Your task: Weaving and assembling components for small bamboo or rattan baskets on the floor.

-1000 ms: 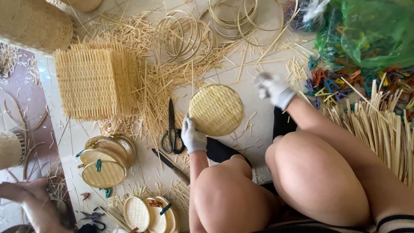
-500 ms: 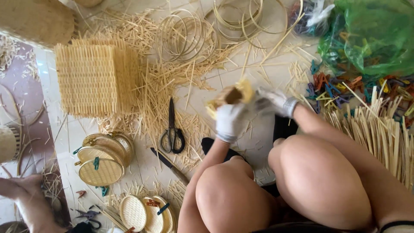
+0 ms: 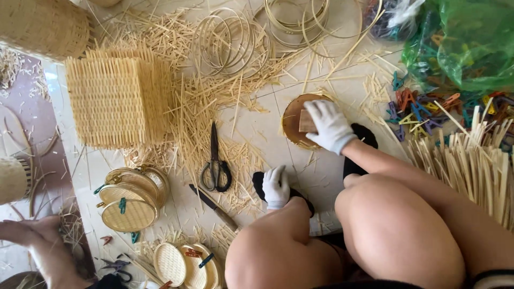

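A round woven lid (image 3: 294,120) is pressed to the floor (image 3: 251,128) by the gloved right hand (image 3: 330,126), its grip closed on it; the left hand (image 3: 276,186) is kept near, grip curled empty.

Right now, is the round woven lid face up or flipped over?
Flipped over: the round woven lid shows its smooth brown inner side and rim, under the gloved right hand.

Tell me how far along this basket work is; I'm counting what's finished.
Done, by the look of it: clipped woven discs stacked and more by the lower edge. In hand: the right hand presses a small block against a round woven lid; the left hand rests by the foot. Left: woven panels, loose rings and strips lie unused.
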